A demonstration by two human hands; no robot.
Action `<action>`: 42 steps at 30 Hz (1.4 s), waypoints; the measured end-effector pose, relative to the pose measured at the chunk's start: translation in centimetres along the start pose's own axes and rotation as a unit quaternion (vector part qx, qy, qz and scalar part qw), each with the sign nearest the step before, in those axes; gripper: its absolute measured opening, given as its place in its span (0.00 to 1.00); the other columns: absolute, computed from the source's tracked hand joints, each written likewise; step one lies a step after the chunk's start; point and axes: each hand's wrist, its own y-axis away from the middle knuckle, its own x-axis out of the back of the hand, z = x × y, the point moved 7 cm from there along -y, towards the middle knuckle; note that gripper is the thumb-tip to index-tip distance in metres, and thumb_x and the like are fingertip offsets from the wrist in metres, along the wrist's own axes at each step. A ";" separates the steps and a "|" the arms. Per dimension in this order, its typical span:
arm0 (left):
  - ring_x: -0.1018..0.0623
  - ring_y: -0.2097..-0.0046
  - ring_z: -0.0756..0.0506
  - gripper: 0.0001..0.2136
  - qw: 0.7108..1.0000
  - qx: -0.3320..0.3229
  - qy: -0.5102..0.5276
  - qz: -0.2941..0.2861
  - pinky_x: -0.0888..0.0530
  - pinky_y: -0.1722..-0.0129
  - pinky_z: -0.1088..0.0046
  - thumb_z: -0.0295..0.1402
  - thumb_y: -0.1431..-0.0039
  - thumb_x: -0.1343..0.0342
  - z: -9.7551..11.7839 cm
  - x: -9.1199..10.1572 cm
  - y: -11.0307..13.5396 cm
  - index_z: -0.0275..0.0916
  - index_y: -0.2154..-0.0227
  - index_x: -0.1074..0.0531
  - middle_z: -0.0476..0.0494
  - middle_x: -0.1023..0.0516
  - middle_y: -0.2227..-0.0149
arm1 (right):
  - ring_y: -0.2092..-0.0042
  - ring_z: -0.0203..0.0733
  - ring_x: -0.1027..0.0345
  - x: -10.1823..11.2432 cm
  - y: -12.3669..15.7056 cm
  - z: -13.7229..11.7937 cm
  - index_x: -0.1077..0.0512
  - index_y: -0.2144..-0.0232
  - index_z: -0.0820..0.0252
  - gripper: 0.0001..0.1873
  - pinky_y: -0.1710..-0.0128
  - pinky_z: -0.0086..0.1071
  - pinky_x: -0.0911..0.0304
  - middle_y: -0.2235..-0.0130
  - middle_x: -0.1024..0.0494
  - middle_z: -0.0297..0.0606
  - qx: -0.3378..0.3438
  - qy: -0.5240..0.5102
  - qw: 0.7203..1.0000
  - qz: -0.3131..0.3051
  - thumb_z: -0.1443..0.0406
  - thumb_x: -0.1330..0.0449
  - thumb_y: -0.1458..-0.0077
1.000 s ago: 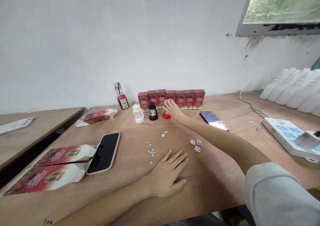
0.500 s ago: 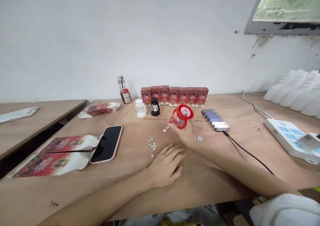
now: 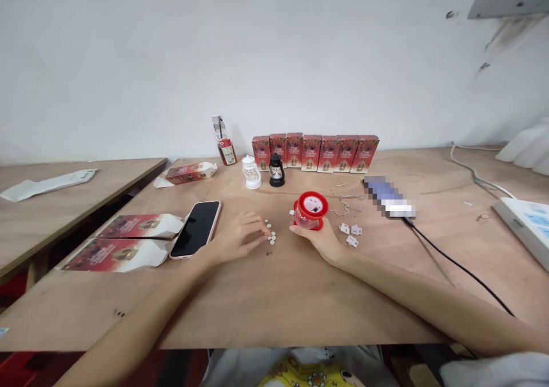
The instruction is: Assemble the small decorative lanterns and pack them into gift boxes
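My right hand [image 3: 322, 240] holds a small red lantern [image 3: 309, 210] tipped so that its red base faces me, just above the wooden table [image 3: 300, 295]. My left hand [image 3: 235, 235] lies palm down on the table with its fingertips at a cluster of several small button batteries [image 3: 270, 237]. Whether a battery is pinched between those fingers is hidden. Three small white plastic pieces [image 3: 350, 234] lie right of the lantern, with thin wire handles [image 3: 345, 201] beyond them.
A white lantern [image 3: 250, 172] and a black lantern [image 3: 277, 171] stand before a row of red boxes [image 3: 315, 152] at the wall. A pink-cased phone [image 3: 196, 228] and flattened red cartons [image 3: 120, 247] lie left; another phone [image 3: 388, 197] with a black cable lies right.
My right hand took the red lantern from the back row, brought it toward me and turned its base up. My left hand slid left to the batteries. The camera shifted left.
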 end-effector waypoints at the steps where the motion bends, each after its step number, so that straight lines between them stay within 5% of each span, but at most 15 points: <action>1: 0.27 0.61 0.47 0.10 1.000 0.006 0.007 -0.012 0.34 0.60 0.70 0.36 0.36 0.52 -0.2 0.0 -0.1 0.39 0.64 0.27 0.44 0.24 0.65 | 0.60 0.44 0.29 -0.1 0.1 0.0 0.29 0.67 0.57 0.20 0.53 0.43 0.36 0.65 0.23 0.35 -0.003 0.000 1.000 -0.002 0.61 0.30 0.66; 7: 0.27 0.59 0.46 0.12 0.996 -0.004 0.023 -0.083 0.34 0.59 0.71 0.43 0.42 0.45 -0.4 -1.7 0.0 0.39 0.65 0.26 0.45 0.24 0.64 | 0.54 0.46 0.30 -0.2 0.2 -0.5 0.29 0.64 0.56 0.22 0.50 0.44 0.38 0.59 0.23 0.37 0.011 0.046 0.999 -0.007 0.63 0.30 0.66; 15: 0.28 0.59 0.48 0.10 0.995 -0.021 0.007 -0.097 0.34 0.53 0.69 0.38 0.37 0.50 0.4 -3.1 0.0 0.41 0.67 0.26 0.46 0.25 0.65 | 0.53 0.47 0.32 -0.1 0.1 -0.6 0.30 0.64 0.56 0.21 0.50 0.44 0.38 0.60 0.24 0.36 0.033 0.088 0.995 -0.014 0.62 0.31 0.64; 20: 0.27 0.61 0.49 0.11 0.997 -0.043 -0.022 -0.068 0.34 0.51 0.68 0.36 0.36 0.52 0.7 -3.2 0.0 0.39 0.67 0.27 0.46 0.25 0.66 | 0.54 0.46 0.32 -0.2 0.1 -0.6 0.31 0.61 0.57 0.24 0.51 0.43 0.38 0.58 0.24 0.37 0.041 0.098 0.994 -0.021 0.61 0.31 0.63; 29: 0.25 0.63 0.47 0.14 0.988 -0.087 -0.119 0.042 0.27 0.65 0.73 0.30 0.33 0.61 1.3 -4.1 0.5 0.34 0.59 0.30 0.40 0.26 0.63 | 0.60 0.43 0.31 -0.5 0.2 -0.7 0.32 0.64 0.58 0.20 0.56 0.39 0.36 0.63 0.25 0.35 0.086 0.148 0.984 -0.052 0.61 0.32 0.60; 37: 0.27 0.61 0.50 0.16 0.993 -0.037 -0.061 0.090 0.28 0.63 0.77 0.19 0.39 0.61 1.3 -2.4 0.8 0.38 0.58 0.32 0.42 0.30 0.61 | 0.58 0.44 0.31 -0.7 0.1 -0.4 0.33 0.60 0.57 0.22 0.57 0.39 0.36 0.60 0.25 0.36 0.101 0.161 0.979 -0.073 0.58 0.33 0.59; 42: 0.27 0.64 0.51 0.13 0.989 0.041 0.068 0.128 0.28 0.62 0.75 0.22 0.38 0.60 0.8 -1.8 0.3 0.38 0.64 0.30 0.45 0.30 0.65 | 0.58 0.44 0.31 -0.8 0.2 -0.5 0.34 0.60 0.57 0.22 0.56 0.39 0.36 0.60 0.25 0.36 0.099 0.165 0.978 -0.078 0.59 0.33 0.58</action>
